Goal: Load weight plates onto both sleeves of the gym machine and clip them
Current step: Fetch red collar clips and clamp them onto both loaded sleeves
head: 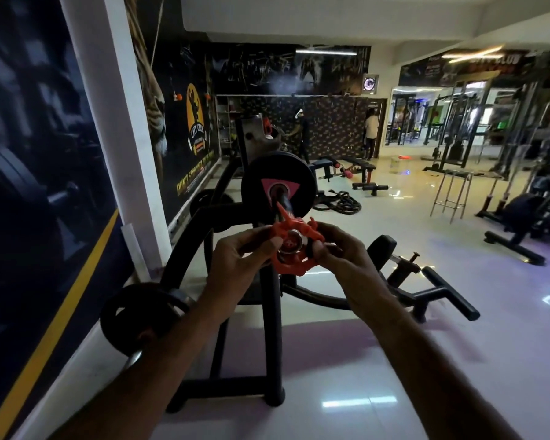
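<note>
Clip (294, 244), ridged orange plastic, is sitting at the sleeve (283, 208) tip before a round black plate (278, 182), left hand (240, 258) and right hand (340, 252) fingers pinching it.

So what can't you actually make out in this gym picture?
- Orange clip: whether it grips the sleeve yet; left hand and right hand cover its sides.
- Weight plate: its markings, too small and dim.
- The machine's other sleeve: hidden behind that plate.
- Low plate at left: its peg, in shadow.

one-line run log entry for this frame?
phase: clipping | hands: left hand and right hand on orange clip | clip: at sleeve end | plate: loaded
</note>
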{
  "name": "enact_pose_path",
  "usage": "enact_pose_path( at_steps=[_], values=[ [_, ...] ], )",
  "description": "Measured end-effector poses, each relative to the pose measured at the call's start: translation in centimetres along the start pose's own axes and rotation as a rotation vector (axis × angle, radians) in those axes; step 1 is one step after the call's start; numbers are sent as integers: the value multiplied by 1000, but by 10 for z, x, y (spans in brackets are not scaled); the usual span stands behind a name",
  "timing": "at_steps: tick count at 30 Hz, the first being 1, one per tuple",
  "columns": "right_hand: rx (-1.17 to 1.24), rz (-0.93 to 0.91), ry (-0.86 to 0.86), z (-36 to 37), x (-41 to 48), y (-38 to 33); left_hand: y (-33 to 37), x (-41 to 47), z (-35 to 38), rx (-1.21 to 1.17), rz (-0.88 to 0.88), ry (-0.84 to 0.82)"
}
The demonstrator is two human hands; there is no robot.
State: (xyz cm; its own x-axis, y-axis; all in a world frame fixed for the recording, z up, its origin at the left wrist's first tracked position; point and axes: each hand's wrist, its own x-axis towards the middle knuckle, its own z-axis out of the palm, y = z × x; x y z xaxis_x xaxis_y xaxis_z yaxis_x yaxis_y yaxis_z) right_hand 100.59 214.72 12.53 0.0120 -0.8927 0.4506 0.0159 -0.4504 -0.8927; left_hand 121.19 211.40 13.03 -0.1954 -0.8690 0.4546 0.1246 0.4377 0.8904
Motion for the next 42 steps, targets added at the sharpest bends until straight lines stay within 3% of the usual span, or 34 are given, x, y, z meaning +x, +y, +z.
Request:
enact_pose_path(
  at_steps=[14,20,32,38,42],
  values=[
    [87,29,-46,-12,51,38,-32,61,0,72,-77,21],
    [128,89,70,-17,116,63,-58,123,-4,-26,-217,69],
    [-139,220,256,-32,243,108,-110,239,1,-221,-520,226],
    [-240,233,280,-33,253,108,-115,250,-12,-284,-577,35],
    [-438,233,236,-38,263,105,-111,248,-13,-420,-703,-60]
  ],
)
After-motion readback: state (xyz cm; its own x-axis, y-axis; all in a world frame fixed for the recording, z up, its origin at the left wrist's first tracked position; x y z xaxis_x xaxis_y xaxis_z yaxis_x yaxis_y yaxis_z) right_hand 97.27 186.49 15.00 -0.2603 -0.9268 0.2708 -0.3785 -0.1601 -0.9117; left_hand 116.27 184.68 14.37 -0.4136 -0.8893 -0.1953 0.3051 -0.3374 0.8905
